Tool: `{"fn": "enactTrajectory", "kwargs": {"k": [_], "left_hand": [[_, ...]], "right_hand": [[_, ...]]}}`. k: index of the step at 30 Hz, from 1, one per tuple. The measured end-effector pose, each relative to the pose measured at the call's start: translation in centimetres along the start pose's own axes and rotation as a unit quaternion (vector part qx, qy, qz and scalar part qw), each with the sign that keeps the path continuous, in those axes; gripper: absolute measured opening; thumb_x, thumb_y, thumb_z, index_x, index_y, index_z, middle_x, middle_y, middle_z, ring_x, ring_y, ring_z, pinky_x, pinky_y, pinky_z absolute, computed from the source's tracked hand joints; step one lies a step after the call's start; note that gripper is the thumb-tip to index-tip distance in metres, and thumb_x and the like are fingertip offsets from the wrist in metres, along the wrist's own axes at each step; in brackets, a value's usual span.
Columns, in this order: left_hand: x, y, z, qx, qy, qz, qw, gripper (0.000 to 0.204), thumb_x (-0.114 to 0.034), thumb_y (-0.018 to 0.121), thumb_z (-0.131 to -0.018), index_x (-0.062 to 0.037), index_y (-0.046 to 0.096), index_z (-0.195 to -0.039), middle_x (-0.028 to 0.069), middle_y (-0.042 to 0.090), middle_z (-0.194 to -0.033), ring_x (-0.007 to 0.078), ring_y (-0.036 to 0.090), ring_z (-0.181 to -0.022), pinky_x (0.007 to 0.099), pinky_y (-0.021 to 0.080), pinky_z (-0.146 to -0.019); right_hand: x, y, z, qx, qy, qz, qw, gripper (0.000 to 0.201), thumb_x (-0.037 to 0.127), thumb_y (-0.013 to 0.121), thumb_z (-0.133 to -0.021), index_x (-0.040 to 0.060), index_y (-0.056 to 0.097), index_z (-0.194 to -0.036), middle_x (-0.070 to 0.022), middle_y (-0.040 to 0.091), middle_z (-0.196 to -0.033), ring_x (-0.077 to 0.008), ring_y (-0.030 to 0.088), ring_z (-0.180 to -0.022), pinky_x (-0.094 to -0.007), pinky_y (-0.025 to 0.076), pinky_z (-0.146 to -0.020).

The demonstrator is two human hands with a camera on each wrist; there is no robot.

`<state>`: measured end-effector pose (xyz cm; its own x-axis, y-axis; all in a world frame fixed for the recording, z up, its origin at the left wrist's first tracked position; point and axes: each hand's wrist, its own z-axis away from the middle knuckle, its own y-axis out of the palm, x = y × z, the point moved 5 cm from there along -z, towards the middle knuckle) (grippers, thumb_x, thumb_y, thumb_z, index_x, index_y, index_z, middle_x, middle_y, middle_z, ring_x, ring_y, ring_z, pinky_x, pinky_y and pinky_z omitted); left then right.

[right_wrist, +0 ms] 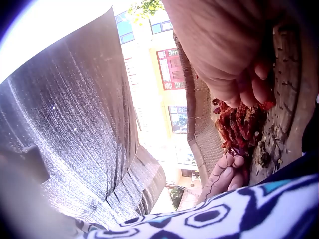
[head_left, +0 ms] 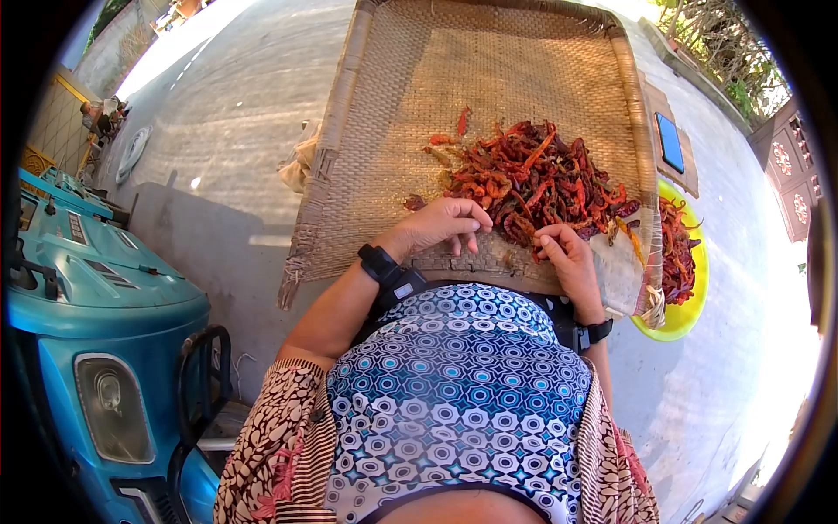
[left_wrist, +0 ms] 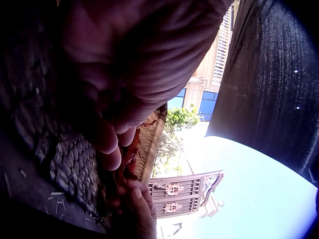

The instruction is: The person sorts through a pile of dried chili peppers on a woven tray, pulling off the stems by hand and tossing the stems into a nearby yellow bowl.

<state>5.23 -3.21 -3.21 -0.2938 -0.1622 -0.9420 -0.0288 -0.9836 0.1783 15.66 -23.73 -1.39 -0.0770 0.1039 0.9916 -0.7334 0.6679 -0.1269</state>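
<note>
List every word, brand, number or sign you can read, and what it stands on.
No text can be read in any view.
Vehicle: any markings are too small to read.
Phone: no legible text on it.
Wrist device: pale patch, too small to read.

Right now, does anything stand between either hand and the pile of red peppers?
Nothing visible does: in the head view, the left hand and right hand are both at the near side of the pepper pile on the woven tray, with no object between.
</note>
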Motion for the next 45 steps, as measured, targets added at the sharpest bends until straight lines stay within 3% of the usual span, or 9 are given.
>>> {"fn": "enactTrajectory", "kwargs": {"k": [13, 22, 34, 37, 40, 45], "left_hand": [[-0.24, 0.13, 0.11, -0.007, -0.001, -0.006, 1.000, 0.019, -0.014, 0.052, -0.096, -0.0015, 0.060, -0.108, 0.0067, 0.067, -0.081, 0.0077, 0.062, -0.063, 0.0192, 0.049, -0.052], [-0.04, 0.02, -0.02, 0.004, 0.006, 0.006, 1.000, 0.018, -0.012, 0.053, -0.095, -0.0010, 0.060, -0.107, 0.0068, 0.064, -0.099, 0.0085, 0.064, -0.073, 0.0195, 0.051, -0.054], [-0.29, 0.16, 0.25, 0.001, 0.008, 0.013, 1.000, 0.017, -0.012, 0.052, -0.096, -0.0012, 0.060, -0.108, 0.0057, 0.064, -0.097, 0.0076, 0.063, -0.072, 0.0186, 0.050, -0.054], [0.17, -0.17, -0.09, 0.008, 0.007, 0.006, 1.000, 0.018, -0.009, 0.048, -0.097, 0.0000, 0.058, -0.109, 0.0073, 0.062, -0.105, 0.0126, 0.067, -0.076, 0.0216, 0.052, -0.054], [0.10, -0.06, 0.04, 0.007, 0.007, 0.017, 1.000, 0.018, -0.012, 0.052, -0.096, -0.0012, 0.059, -0.108, 0.0053, 0.063, -0.097, 0.0073, 0.063, -0.073, 0.0183, 0.050, -0.054], [0.47, -0.27, -0.18, 0.008, 0.002, 0.016, 1.000, 0.017, -0.012, 0.052, -0.096, -0.0014, 0.059, -0.108, 0.0052, 0.063, -0.097, 0.0073, 0.063, -0.073, 0.0183, 0.050, -0.054]], "right_hand": [[-0.59, -0.09, -0.10, 0.015, 0.002, -0.007, 1.000, 0.016, 0.015, 0.055, -0.097, 0.0012, 0.060, -0.103, -0.0013, 0.061, -0.091, -0.0076, 0.056, -0.078, -0.0209, 0.045, -0.072], [-0.16, -0.05, -0.08, -0.005, -0.010, 0.010, 1.000, 0.013, 0.011, 0.056, -0.095, -0.0004, 0.061, -0.099, -0.0014, 0.060, -0.088, -0.0082, 0.056, -0.075, -0.0220, 0.046, -0.068], [-0.14, 0.02, -0.08, -0.003, -0.008, 0.006, 1.000, 0.012, 0.010, 0.055, -0.096, 0.0000, 0.061, -0.099, -0.0009, 0.060, -0.086, -0.0075, 0.055, -0.075, -0.0215, 0.046, -0.068], [-0.54, -0.06, -0.18, 0.002, -0.003, -0.011, 1.000, 0.012, 0.010, 0.055, -0.096, -0.0001, 0.061, -0.099, -0.0009, 0.059, -0.086, -0.0075, 0.056, -0.074, -0.0216, 0.047, -0.067], [-0.57, -0.08, -0.20, 0.002, -0.004, -0.016, 1.000, 0.013, 0.010, 0.055, -0.096, -0.0002, 0.061, -0.100, -0.0012, 0.060, -0.086, -0.0076, 0.056, -0.074, -0.0217, 0.047, -0.067], [-0.60, -0.14, -0.24, -0.002, 0.000, -0.008, 1.000, 0.013, 0.011, 0.055, -0.096, -0.0003, 0.061, -0.100, -0.0014, 0.060, -0.086, -0.0076, 0.056, -0.074, -0.0217, 0.047, -0.067]]}}
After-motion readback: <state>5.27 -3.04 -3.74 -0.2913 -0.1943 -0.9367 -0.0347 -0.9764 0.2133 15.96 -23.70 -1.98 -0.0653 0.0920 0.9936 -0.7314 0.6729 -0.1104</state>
